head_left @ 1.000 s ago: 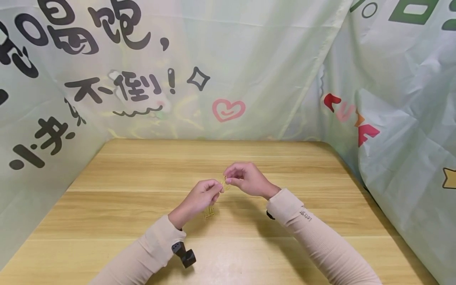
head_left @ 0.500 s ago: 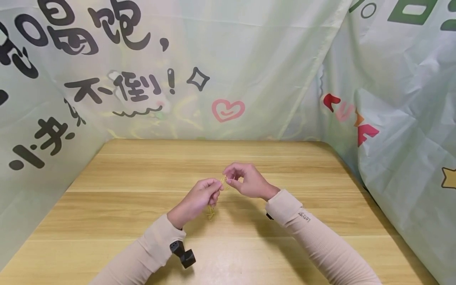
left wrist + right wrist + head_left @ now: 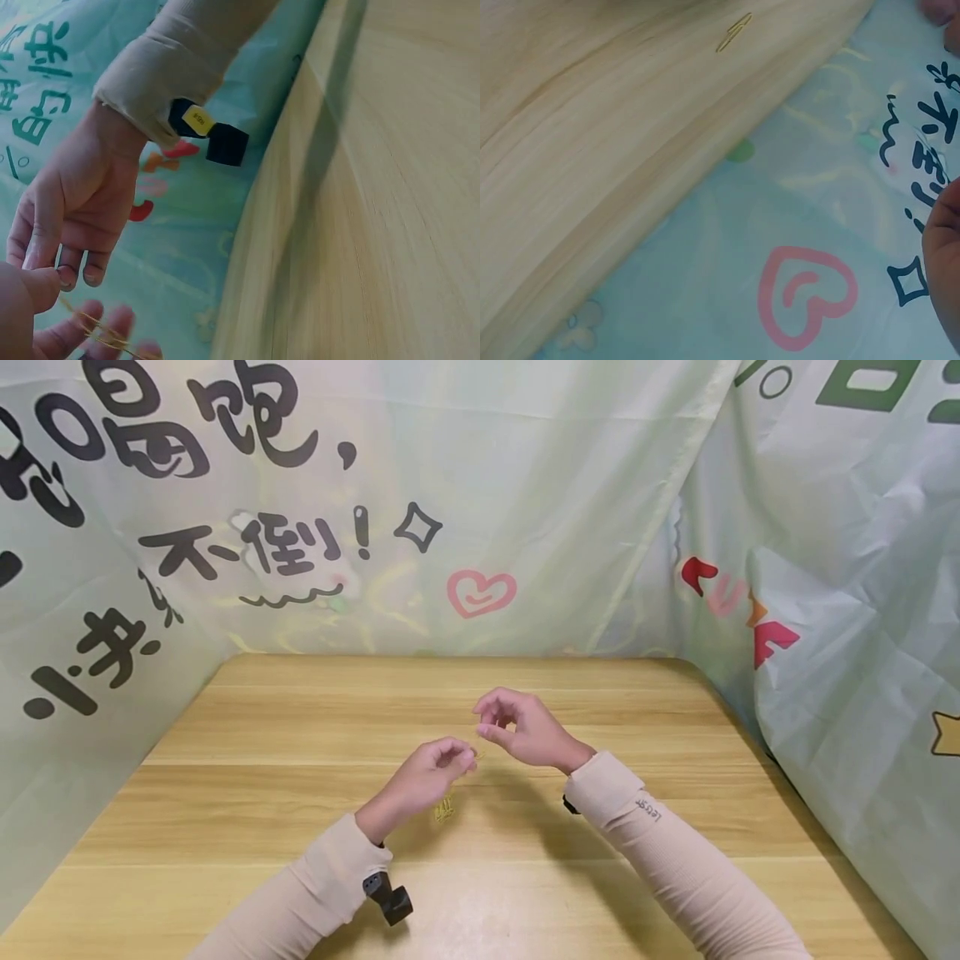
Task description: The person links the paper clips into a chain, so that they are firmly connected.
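My left hand pinches thin yellow wire pieces that look like paper clips. A cluster of these clips hangs below the palm; the left wrist view shows gold wire trailing past the fingers. My right hand is held slightly above and to the right, thumb and forefinger close together. Whether a clip sits between those fingertips is too small to tell. A gold paper clip shape lies on the table in the right wrist view. The exact linking of the clips is unclear.
The wooden table spans the space under both hands. Printed cloth hangs behind it and along both sides. A small black camera mount is on the left sleeve.
My right hand has lifted a little up and away from the left, widening the gap between their fingertips. The left hand stays nearly in place, while the hanging clips have swung and turned.
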Action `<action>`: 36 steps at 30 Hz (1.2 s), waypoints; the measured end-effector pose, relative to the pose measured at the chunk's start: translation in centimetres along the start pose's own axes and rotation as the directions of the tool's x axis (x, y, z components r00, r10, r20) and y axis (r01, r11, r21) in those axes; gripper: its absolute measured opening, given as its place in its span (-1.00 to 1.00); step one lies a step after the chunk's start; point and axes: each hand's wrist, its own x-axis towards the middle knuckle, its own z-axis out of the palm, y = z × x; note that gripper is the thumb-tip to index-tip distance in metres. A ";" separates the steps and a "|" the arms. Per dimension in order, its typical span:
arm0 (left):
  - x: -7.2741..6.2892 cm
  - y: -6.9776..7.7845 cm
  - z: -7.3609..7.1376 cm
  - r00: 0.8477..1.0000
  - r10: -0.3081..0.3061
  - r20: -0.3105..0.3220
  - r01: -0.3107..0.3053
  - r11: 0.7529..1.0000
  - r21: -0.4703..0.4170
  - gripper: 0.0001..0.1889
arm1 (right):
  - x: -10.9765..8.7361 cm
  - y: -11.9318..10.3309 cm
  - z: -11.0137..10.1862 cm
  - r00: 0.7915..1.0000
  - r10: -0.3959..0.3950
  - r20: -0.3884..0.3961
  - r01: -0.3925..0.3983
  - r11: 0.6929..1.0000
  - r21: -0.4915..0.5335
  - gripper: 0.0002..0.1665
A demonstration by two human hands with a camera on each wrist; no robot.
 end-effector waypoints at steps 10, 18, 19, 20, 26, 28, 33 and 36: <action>0.1 0.1 0.4 0.994 0.086 -0.071 -0.080 0.994 0.077 -0.74 | 0.1 1.4 0.6 1.000 0.008 0.029 -0.009 1.000 0.028 -0.85; 0.2 0.4 0.6 0.986 0.147 -0.080 -0.142 0.988 0.063 -0.81 | 0.2 1.4 0.9 0.999 -0.022 0.042 0.021 1.000 0.024 -0.91; 0.2 0.4 0.6 0.985 0.152 -0.080 -0.147 0.987 0.060 -0.81 | 0.2 1.4 1.0 0.999 -0.022 0.043 0.021 1.000 0.023 -0.92; 0.2 0.3 0.6 0.985 0.155 -0.079 -0.151 0.987 0.059 -0.81 | 0.2 1.3 1.0 0.999 -0.021 0.045 0.020 1.000 0.021 -0.93; 0.2 -0.5 0.1 0.988 0.138 -0.073 -0.134 0.989 0.063 -0.80 | 0.2 1.6 0.9 0.999 0.023 0.045 -0.023 1.000 -0.006 -0.96; 0.1 -0.6 0.0 0.988 0.134 -0.073 -0.130 0.990 0.054 -0.80 | 0.2 1.9 0.9 0.998 0.048 0.045 -0.047 0.999 -0.022 -0.96; -0.1 -0.5 -0.3 0.989 0.128 -0.076 -0.126 0.991 0.036 -0.81 | 0.3 3.0 1.0 0.993 0.096 0.062 -0.092 0.993 -0.067 -0.95; -0.2 -0.5 -0.5 0.988 0.135 -0.077 -0.133 0.991 0.028 -0.81 | 0.3 3.7 1.1 0.989 0.123 0.084 -0.113 0.988 -0.107 -0.94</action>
